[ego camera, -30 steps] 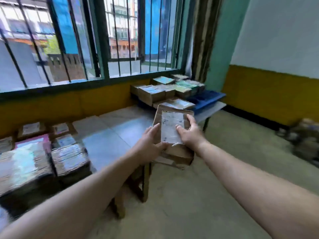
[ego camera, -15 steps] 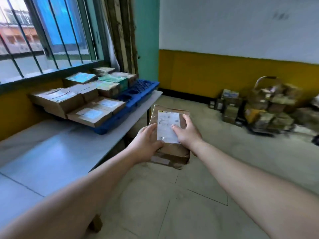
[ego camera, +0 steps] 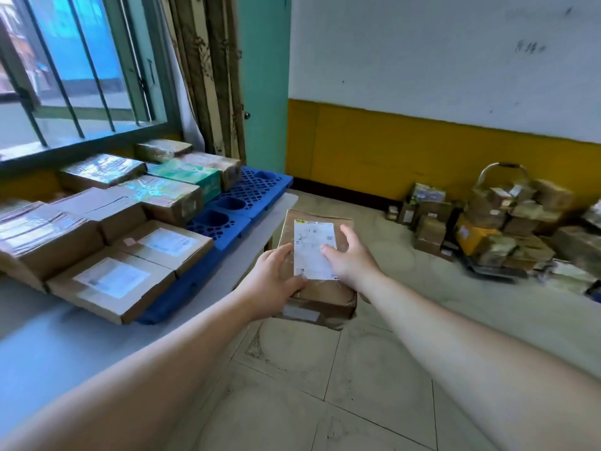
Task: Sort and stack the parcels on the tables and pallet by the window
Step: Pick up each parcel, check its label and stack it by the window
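Now turned from the window toward the blue pallet (ego camera: 257, 190), both hands grip one labelled parcel (ego camera: 320, 288): left hand (ego camera: 271, 281), right hand (ego camera: 349, 257). Placement on the pallet's free right end looks likely next.

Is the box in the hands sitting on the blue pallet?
No, the box is held in the air over the floor by the left hand and right hand, beside the blue pallet.
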The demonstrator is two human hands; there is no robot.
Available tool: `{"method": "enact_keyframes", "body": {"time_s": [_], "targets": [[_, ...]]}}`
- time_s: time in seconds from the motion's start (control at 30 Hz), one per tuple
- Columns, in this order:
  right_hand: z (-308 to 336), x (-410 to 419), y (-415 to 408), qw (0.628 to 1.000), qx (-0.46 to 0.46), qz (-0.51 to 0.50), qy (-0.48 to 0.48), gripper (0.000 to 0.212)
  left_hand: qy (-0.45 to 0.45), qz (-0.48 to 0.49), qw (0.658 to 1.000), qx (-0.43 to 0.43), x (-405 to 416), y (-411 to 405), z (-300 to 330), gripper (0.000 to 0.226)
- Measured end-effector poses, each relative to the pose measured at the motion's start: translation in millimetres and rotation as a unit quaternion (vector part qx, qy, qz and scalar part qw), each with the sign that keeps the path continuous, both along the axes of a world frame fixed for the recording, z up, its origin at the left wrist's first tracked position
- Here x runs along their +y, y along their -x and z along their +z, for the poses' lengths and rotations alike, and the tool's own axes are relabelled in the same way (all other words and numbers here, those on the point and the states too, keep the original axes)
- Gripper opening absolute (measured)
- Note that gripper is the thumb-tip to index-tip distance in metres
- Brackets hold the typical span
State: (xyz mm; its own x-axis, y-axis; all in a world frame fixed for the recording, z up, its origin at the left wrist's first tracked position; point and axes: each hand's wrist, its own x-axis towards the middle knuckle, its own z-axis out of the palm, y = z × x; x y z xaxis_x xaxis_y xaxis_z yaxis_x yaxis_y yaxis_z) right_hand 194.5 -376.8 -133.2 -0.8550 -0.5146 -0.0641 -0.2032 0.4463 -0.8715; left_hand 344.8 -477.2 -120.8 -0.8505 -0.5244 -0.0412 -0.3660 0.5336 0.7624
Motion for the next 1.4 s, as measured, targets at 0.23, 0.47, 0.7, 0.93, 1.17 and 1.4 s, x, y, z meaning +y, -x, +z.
{"method": "enact_keyframes", "body": {"time_s": [0.23, 0.47, 0.7, 0.93, 1.17, 1.4], "targets": [[-11.8, -75.1, 89.0, 0.998, 0.013, 0.053, -0.016, 0.07, -0.004, 0.064, 0.998, -0.025, -56.2, 80.6, -5.8, 0.076], [-7.6, -157.4, 178.0, 0.986, 0.026, 0.16, -0.035, 0.071, -0.024, 0.159, 0.986, -0.038, -102.3, 155.5, -3.0, 0.078], [-10.5, -256.2, 181.1, 0.953, 0.049, 0.291, -0.071, 0.069, -0.054, 0.258, 0.964, -0.032, -163.0, 149.4, -10.1, 0.079], [-24.0, -338.7, 164.4, 0.91, 0.065, 0.393, -0.119, 0.069, -0.061, 0.323, 0.942, -0.063, -217.6, 131.8, -32.4, 0.076], [-37.3, -398.4, 158.0, 0.86, 0.068, 0.484, -0.15, 0.071, -0.081, 0.386, 0.913, -0.101, -243.9, 131.0, -49.2, 0.079], [-49.1, -445.2, 159.8, 0.811, 0.073, 0.562, -0.143, 0.075, -0.071, 0.458, 0.876, -0.134, -253.7, 146.9, -52.3, 0.078]]}}
